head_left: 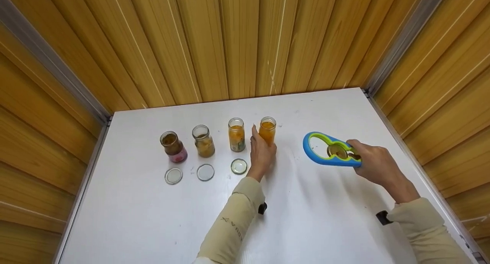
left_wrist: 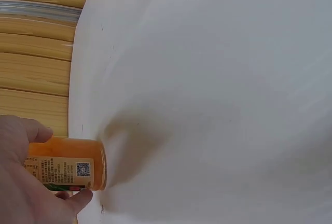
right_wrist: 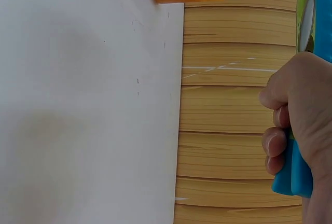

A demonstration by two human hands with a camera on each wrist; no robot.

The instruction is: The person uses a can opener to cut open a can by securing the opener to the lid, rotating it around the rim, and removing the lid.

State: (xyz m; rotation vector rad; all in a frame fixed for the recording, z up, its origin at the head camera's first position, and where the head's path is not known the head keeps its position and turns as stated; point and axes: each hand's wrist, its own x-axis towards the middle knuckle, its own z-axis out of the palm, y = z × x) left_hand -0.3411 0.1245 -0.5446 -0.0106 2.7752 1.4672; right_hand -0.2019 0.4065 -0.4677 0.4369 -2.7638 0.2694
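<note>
In the head view my left hand [head_left: 262,153] holds a lidless glass jar [head_left: 267,128] of orange contents, at the right end of a row of jars. Its printed label [left_wrist: 62,172] shows between thumb and fingers in the left wrist view. To the right, my right hand [head_left: 377,162] grips a blue and green jar opener [head_left: 314,156] by its handle end, raised over the table. A gold-coloured lid [head_left: 337,151] sits in one of the opener's holes. The right wrist view shows fingers curled round the blue handle [right_wrist: 301,175].
Left of the held jar stand a lidless orange jar [head_left: 237,135], one with pale yellowish chunks [head_left: 204,143] and one with dark contents [head_left: 173,147]. Three lids lie before them: a right one [head_left: 239,166], a middle one [head_left: 205,172] and a left one [head_left: 173,176]. Wood-patterned walls [head_left: 237,41] enclose the white table [head_left: 130,218].
</note>
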